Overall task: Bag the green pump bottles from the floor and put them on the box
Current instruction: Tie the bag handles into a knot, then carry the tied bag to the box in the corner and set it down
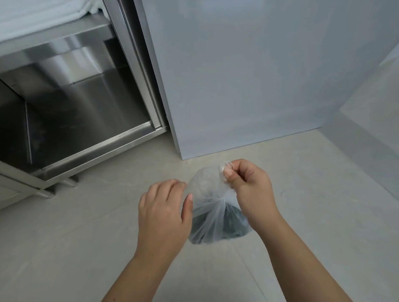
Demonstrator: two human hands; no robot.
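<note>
A clear plastic bag hangs just above the floor in the lower middle of the head view. Dark green pump bottles show dimly through its bottom; their number is unclear. The bag is gathered at a neck about halfway up. My right hand pinches one upper corner of the bag between thumb and fingers. My left hand holds the opposite upper edge, its fingers curled around the plastic. No loose bottles and no box are in sight.
A stainless steel cabinet with an open lower shelf stands at the left on short feet. A tall pale grey panel rises behind the bag. The pale tiled floor spreads around my arms, and a grey wall base runs along the right.
</note>
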